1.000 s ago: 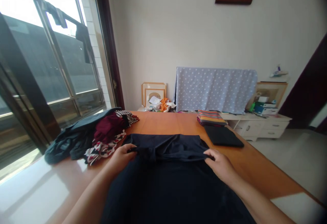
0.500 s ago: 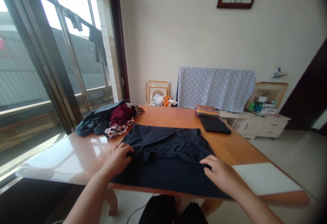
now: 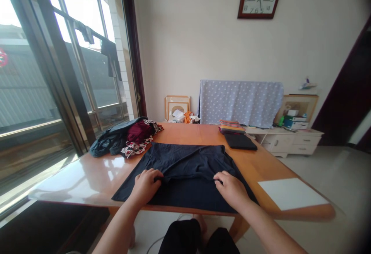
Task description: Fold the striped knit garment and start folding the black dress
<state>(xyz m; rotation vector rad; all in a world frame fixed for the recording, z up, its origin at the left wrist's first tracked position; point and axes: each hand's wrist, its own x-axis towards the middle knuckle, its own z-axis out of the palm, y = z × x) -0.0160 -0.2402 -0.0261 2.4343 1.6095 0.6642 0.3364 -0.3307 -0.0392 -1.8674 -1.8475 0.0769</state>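
A dark navy garment (image 3: 188, 161) lies spread on the wooden table in front of me, its lower layer flat and its upper layer wrinkled. My left hand (image 3: 147, 182) pinches the near edge of the upper layer on the left, fingers closed on the cloth. On the right, my right hand (image 3: 228, 186) grips the same edge, thumb and fingers pressed together. Between the two hands the cloth runs in loose folds. What kind of garment it is cannot be made out.
Crumpled clothes (image 3: 127, 136) lie heaped at the table's far left. A folded black garment (image 3: 240, 141) and a striped folded stack (image 3: 231, 126) sit at the far right. A white sheet (image 3: 292, 194) lies near the right corner of the table (image 3: 191, 130). A cabinet (image 3: 301, 144) stands beyond.
Both hands have moved inward, closer together, with the upper layer's edge in them. More of the garment's lower corners shows. The camera view has tilted up slightly.
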